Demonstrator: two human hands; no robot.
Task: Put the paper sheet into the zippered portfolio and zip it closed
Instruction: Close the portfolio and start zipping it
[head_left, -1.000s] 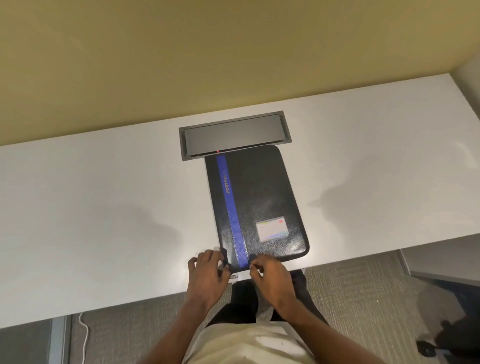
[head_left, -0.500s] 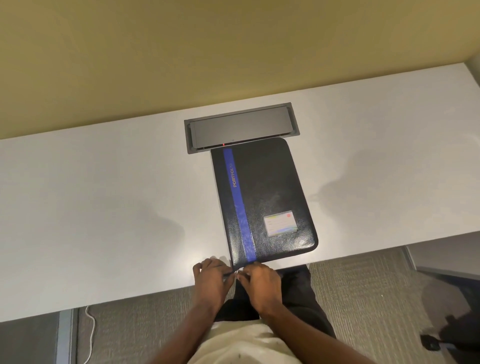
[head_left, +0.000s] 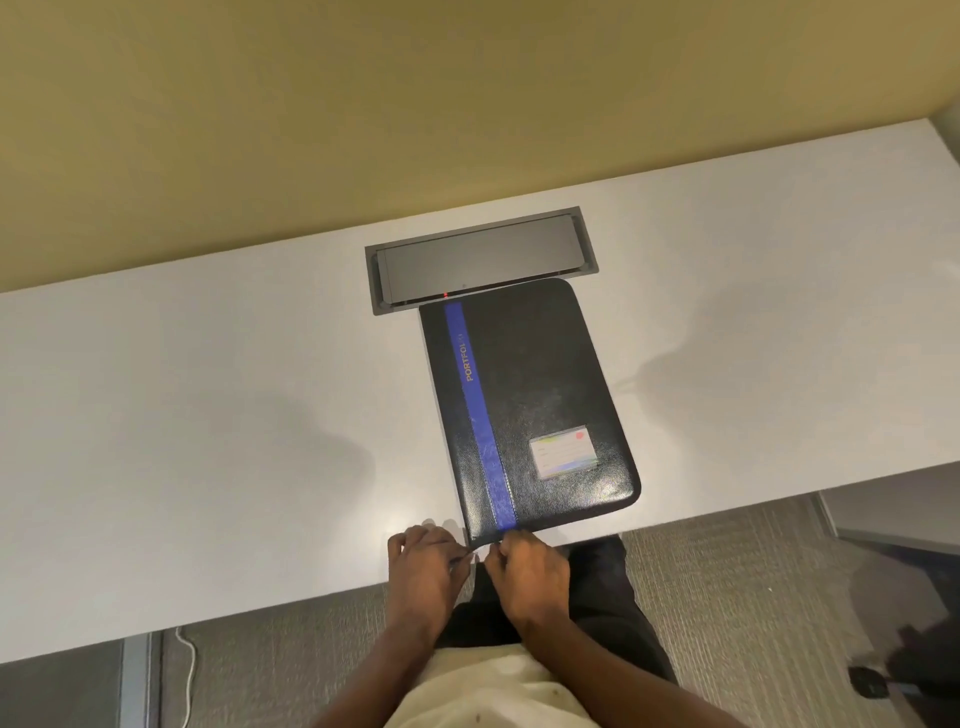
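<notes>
Head view looks down on a white desk (head_left: 208, 441) set against a yellowish wall (head_left: 363, 104). A black zippered portfolio (head_left: 535, 395) lies flat and closed on the desk, its long side running away from the person and slightly slanted. A blue stripe (head_left: 480, 415) runs along its length near the left side, with "PORTFOLIO" lettered beside it, and a small card window (head_left: 563, 451) sits near the lower right of the cover. The far end of the portfolio just overlaps a grey recessed cable hatch (head_left: 475, 257) in the desk. The paper sheet cannot be seen.

Both hands meet at the near left corner of the portfolio, at the desk's front edge. The left hand (head_left: 426, 566) has its fingers curled and pinched on something small and metallic at that corner, likely the zipper pull, though it is too small to tell. The right hand (head_left: 530, 569) is curled with its fingertips pressed on the portfolio's near edge, just below the stripe. Grey carpet (head_left: 727, 597) shows beneath the desk, and a white cable (head_left: 187, 670) trails at the lower left.
</notes>
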